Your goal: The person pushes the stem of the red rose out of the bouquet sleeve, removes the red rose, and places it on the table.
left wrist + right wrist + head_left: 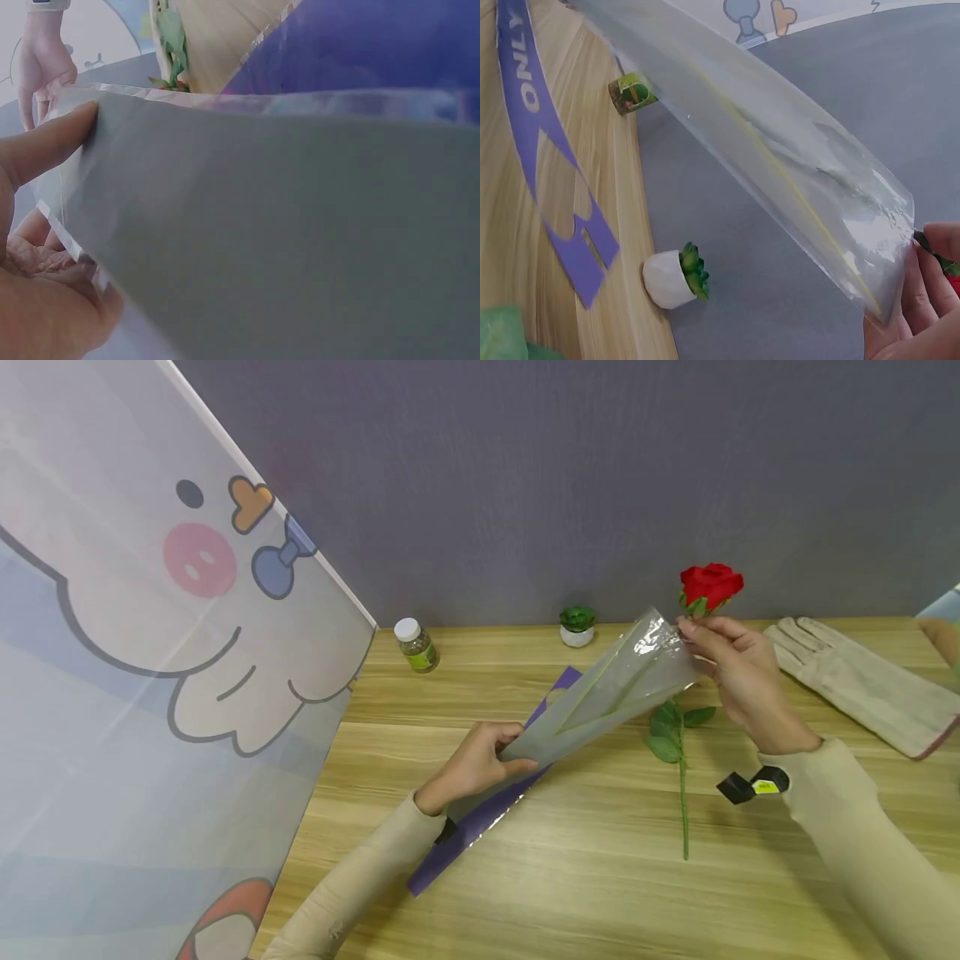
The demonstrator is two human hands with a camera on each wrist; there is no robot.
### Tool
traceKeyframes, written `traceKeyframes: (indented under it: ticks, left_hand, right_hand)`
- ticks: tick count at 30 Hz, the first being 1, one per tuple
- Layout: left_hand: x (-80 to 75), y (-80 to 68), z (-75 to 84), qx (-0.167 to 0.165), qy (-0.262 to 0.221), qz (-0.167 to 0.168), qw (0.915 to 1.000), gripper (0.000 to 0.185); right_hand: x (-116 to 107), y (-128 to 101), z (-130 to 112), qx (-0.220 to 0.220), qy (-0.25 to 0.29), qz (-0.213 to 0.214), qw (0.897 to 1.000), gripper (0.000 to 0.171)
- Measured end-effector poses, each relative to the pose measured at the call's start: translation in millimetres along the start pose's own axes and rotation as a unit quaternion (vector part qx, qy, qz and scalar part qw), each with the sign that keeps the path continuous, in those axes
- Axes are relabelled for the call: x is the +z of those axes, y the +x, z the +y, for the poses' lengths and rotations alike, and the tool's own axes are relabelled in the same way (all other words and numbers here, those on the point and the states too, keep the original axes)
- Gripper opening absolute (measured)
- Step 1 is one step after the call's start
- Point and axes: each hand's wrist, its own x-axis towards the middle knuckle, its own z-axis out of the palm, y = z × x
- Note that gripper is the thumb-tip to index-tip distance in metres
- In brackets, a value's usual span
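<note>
My left hand point(483, 760) grips the narrow lower part of a translucent grey flower wrapping sleeve point(600, 702), which slants up to the right. In the left wrist view, one finger lies along the sleeve's grey side point(262, 210). At the sleeve's wide upper end is my right hand point(742, 681); its thumb and fingers pinch a red rose point(711, 587) just under the bloom. The rose's green stem point(683, 802) and leaves point(663, 735) hang below the sleeve, outside it. In the right wrist view, the pinching fingertips are right at the sleeve's edge.
A purple strip point(480, 835) with "ONLY" lettering lies under the sleeve on the wooden table point(585, 877). Along the back stand a white-capped jar point(417, 646) and a small potted succulent point(577, 626). At right lies a pale work glove point(862, 685). A grey wall point(525, 485) rises behind.
</note>
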Motion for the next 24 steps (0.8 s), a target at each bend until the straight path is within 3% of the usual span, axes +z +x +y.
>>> traceKeyframes:
  ticks: [7,12,20,24]
  left_hand:
    - [-0.3,0.7,-2.5,-0.008,-0.012,0.012,0.9998,0.016]
    - [1.5,3.0,-3.4,-0.012,-0.018,0.034,0.9992,0.020]
    - [1.6,1.7,-7.0,-0.016,-0.018,0.039,0.9989,0.020]
    - [0.8,0.8,-9.1,-0.017,-0.016,0.040,0.9989,0.020]
  right_hand:
    - [-2,4,4,-0.029,-0.017,0.010,0.999,0.012]
    - [-4,8,9,-0.029,0.008,0.007,1.000,0.021]
    - [-7,9,7,-0.019,0.084,-0.008,0.996,0.022]
    - [-10,12,3,-0.043,0.074,-0.012,0.996,0.017]
